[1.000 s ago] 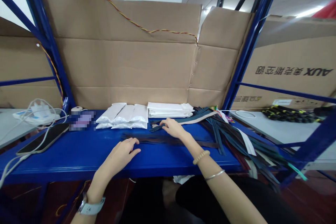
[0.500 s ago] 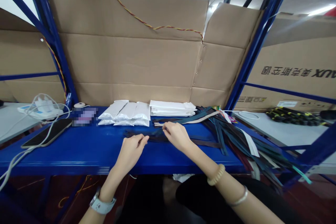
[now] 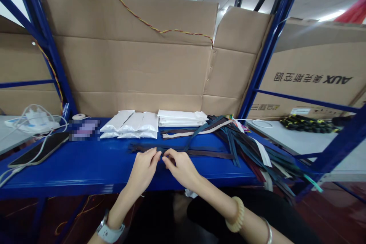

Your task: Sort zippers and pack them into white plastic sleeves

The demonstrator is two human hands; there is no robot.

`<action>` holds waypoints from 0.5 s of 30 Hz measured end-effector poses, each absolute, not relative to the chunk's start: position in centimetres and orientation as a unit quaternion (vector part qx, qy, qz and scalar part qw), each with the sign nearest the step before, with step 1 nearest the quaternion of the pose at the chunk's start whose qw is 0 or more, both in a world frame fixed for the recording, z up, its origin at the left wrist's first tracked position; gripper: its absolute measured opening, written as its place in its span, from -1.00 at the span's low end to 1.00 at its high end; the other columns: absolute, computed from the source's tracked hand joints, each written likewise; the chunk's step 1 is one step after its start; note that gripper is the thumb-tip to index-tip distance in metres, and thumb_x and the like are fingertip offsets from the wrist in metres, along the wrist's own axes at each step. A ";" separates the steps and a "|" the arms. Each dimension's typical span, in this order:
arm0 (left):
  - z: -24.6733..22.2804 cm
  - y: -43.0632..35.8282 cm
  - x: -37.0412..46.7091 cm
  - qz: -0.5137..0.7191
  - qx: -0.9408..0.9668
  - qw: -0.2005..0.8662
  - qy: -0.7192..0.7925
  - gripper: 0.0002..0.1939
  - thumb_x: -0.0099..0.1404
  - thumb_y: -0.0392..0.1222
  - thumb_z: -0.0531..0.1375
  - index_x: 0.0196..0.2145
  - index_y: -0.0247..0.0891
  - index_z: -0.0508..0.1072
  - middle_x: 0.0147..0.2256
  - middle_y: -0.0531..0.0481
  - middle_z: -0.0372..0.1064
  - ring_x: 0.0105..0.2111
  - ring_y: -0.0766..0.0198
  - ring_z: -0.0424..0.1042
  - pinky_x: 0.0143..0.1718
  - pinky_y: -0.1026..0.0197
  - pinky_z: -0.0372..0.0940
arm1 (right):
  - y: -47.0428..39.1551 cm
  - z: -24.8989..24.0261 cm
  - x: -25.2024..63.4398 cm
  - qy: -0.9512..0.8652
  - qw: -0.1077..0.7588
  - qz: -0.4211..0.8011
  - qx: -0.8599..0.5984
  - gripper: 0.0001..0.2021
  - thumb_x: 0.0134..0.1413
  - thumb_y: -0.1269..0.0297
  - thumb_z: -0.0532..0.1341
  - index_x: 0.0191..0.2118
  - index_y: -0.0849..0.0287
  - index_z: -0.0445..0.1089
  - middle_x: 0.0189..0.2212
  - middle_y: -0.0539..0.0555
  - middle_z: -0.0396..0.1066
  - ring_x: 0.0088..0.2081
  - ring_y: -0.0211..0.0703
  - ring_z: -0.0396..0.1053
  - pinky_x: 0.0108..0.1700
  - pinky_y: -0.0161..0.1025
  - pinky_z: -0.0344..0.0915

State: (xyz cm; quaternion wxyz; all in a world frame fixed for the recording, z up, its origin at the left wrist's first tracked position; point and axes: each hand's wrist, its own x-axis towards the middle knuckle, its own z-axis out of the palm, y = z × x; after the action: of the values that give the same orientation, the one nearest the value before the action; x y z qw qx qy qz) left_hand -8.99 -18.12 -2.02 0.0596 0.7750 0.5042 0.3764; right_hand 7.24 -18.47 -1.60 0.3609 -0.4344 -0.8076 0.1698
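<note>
My left hand [image 3: 145, 168] is closed, thumb and fingertips pinched together, over the middle of the blue shelf. Just right of it, almost touching, my right hand [image 3: 181, 167] is pinched the same way. What the fingertips hold is too small or hidden to make out. Right behind both hands, dark zipper strips [image 3: 210, 154] lie stretched from left to right. A brown and beige zipper [image 3: 183, 133] lies farther back. At the right is a tangled pile of zippers [image 3: 248, 145] in dark blue, maroon and white, hanging over the front edge.
White plastic packets [image 3: 131, 124] and a stack of flat white packets [image 3: 183, 118] stand along the cardboard back panel [image 3: 137, 65]. A phone [image 3: 40, 149] with white cables lies at the left. Blue metal posts [image 3: 261, 57] frame both sides of the shelf [image 3: 94, 164].
My right hand has moved left and down toward the front edge, coming close to my left hand. The camera view has shifted slightly to the right.
</note>
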 end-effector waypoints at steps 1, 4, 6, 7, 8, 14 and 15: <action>-2.2 -18.1 -8.9 0.374 0.779 0.050 0.500 -0.66 0.39 -0.10 -0.10 -0.42 -0.23 0.35 -0.35 -0.04 0.44 -0.31 0.21 0.41 -0.27 0.19 0.17 | -18.5 -1.6 7.2 -0.800 0.368 0.216 -0.422 -0.86 0.20 0.26 0.03 -0.31 0.14 0.30 -0.52 -0.02 0.41 -0.52 -0.25 0.33 -0.43 -0.34 0.13; -2.4 -18.1 -8.7 0.362 0.793 0.023 0.489 -0.68 0.40 -0.13 -0.11 -0.35 -0.24 0.38 -0.25 -0.08 0.45 -0.19 0.17 0.40 -0.18 0.14 0.16 | -18.5 -1.5 7.0 -0.765 0.392 0.322 -0.396 -0.86 0.17 0.29 0.03 -0.35 0.16 0.28 -0.55 -0.03 0.39 -0.59 -0.31 0.29 -0.47 -0.37 0.17; -2.3 -18.2 -8.7 0.347 0.804 0.007 0.483 -0.67 0.40 -0.14 -0.11 -0.34 -0.24 0.39 -0.24 -0.10 0.46 -0.13 0.15 0.38 -0.16 0.13 0.14 | -18.3 -1.5 7.0 -0.739 0.407 0.364 -0.395 -0.87 0.13 0.29 0.04 -0.40 0.16 0.25 -0.57 -0.04 0.36 -0.62 -0.32 0.27 -0.50 -0.38 0.18; -2.1 -18.3 -8.6 0.343 0.806 -0.003 0.482 -0.67 0.41 -0.14 -0.11 -0.35 -0.24 0.39 -0.24 -0.10 0.46 -0.11 0.15 0.38 -0.16 0.13 0.13 | -18.2 -1.5 7.0 -0.730 0.413 0.376 -0.395 -0.88 0.11 0.30 0.03 -0.42 0.16 0.23 -0.58 -0.06 0.33 -0.63 -0.33 0.25 -0.52 -0.38 0.17; -1.9 -18.5 -8.6 0.342 0.806 -0.014 0.483 -0.67 0.41 -0.14 -0.10 -0.35 -0.24 0.39 -0.24 -0.09 0.45 -0.12 0.16 0.37 -0.18 0.13 0.13 | -18.2 -1.5 7.1 -0.726 0.418 0.377 -0.394 -0.88 0.10 0.31 0.03 -0.43 0.15 0.21 -0.59 -0.07 0.31 -0.63 -0.34 0.24 -0.52 -0.39 0.16; -1.7 -19.5 -8.0 0.361 0.782 -0.084 0.501 -0.66 0.39 -0.16 -0.09 -0.49 -0.24 0.31 -0.44 0.01 0.40 -0.39 0.25 0.34 -0.29 0.15 0.06 | -18.4 -0.5 7.1 -0.766 0.415 0.235 -0.430 -0.83 -0.01 0.37 0.01 -0.57 0.16 0.06 -0.65 -0.10 0.09 -0.55 -0.33 0.08 -0.46 -0.39 0.03; -1.8 -19.6 -7.8 0.367 0.778 -0.094 0.501 -0.66 0.39 -0.17 -0.09 -0.51 -0.24 0.30 -0.47 0.02 0.38 -0.42 0.27 0.32 -0.29 0.15 0.06 | -18.5 -0.3 7.1 -0.773 0.404 0.221 -0.437 -0.83 -0.02 0.37 0.01 -0.58 0.16 0.04 -0.65 -0.10 0.07 -0.55 -0.33 0.05 -0.46 -0.39 0.01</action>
State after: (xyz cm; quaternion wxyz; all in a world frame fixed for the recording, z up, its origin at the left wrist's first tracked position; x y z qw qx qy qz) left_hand -7.81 -19.60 -1.81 -0.0940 0.7782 0.5008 0.3671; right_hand 7.09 -18.50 -0.30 0.4044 -0.4369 -0.7726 0.2205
